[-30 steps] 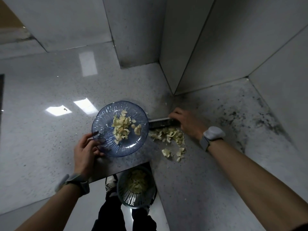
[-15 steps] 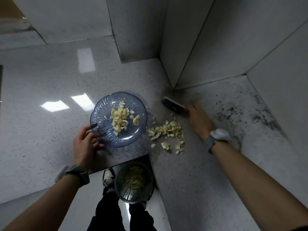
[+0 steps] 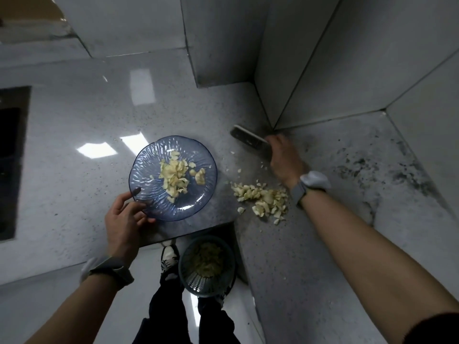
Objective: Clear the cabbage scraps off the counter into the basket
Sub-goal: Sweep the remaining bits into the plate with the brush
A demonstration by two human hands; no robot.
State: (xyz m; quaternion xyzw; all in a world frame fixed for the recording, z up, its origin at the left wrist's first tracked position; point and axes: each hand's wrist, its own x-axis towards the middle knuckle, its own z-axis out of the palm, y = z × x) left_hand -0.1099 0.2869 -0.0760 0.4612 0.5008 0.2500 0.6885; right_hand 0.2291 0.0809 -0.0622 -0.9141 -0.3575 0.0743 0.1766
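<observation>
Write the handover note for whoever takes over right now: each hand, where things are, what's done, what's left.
Left hand grips the rim of the blue plate, on the counter near its edge, carrying scraps.
Right hand grips the knife, beyond the loose scrap pile, apart from it.
Done: the basket on the floor already holds some scraps.
Left: clear the pile and stray bits off the counter, then empty the plate into the basket.

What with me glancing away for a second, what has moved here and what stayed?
The right hand drew the knife back from the scrap pile toward the wall corner, still gripping it. The left hand kept holding the plate; the pile and the basket stayed put.
</observation>
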